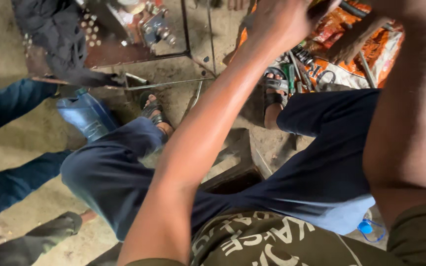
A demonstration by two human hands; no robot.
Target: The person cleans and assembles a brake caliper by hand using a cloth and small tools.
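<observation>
My left arm stretches from the bottom of the frame up to the top centre. My left hand (283, 20) hovers there above an orange printed sack (381, 45) with tools on it. The fingers are curled and blurred, and what they grip, if anything, is hidden. My right arm (412, 98) fills the right side, with its hand cut off by the top edge. I sit on a low wooden stool (240, 170) in dark blue trousers, with a sandaled foot (155, 112) on the dirt floor and the other sandaled foot (273, 96) by the sack.
A blue plastic jug (87, 116) stands on the floor at left. Behind it is a rusty metal frame (139, 51) with machine parts and a dark cloth. Another person's legs in blue jeans (6, 106) are at far left. Thin metal rods (166, 83) lie on the ground.
</observation>
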